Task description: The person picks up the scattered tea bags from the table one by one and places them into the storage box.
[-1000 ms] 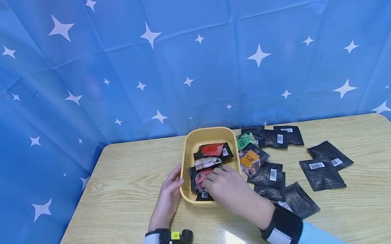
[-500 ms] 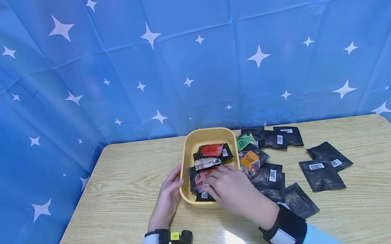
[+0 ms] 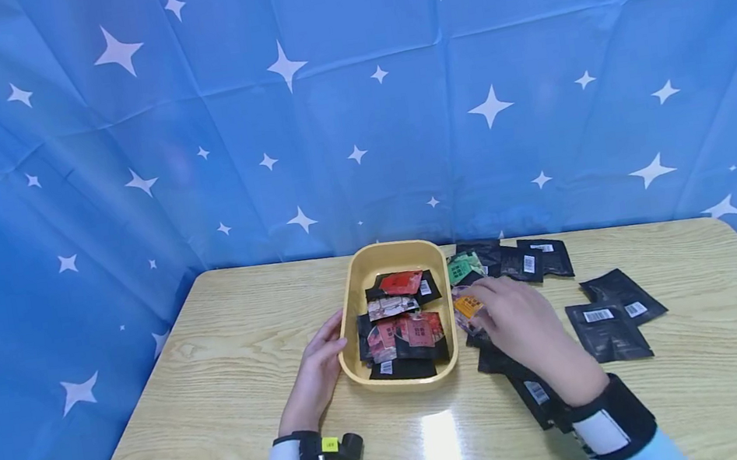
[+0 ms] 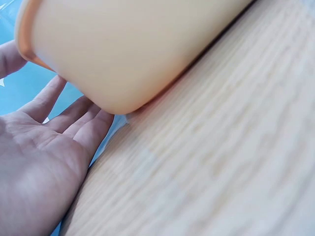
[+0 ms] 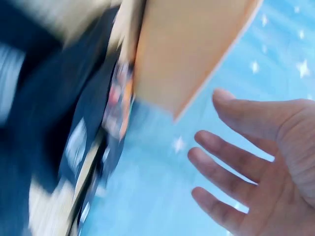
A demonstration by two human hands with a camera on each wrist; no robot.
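Observation:
A yellow plastic bin (image 3: 413, 385) stands mid-table with several sachets inside, among them a red-labelled black sachet (image 3: 420, 333) near its front. At the bin's left side, my left hand (image 3: 316, 363) has its thumb at the rim, and in the left wrist view its extended fingers (image 4: 47, 101) rest against the outer wall. My right hand (image 3: 530, 321) is over the sachets to the right of the bin, close to an orange-labelled sachet (image 3: 469, 305). In the right wrist view, its thumb and fingers (image 5: 231, 162) are spread apart with nothing between them.
Several black sachets lie along the bin's right side, one with a green label (image 3: 464, 267). Farther right, two more black sachets (image 3: 609, 334) overlap. A blue star-printed cloth (image 3: 351, 107) hangs behind the wooden table (image 3: 189, 412).
My right hand has left the bin and moved right over the loose sachets. The red-labelled sachet at the bin's front is now uncovered. My left hand has stayed at the bin.

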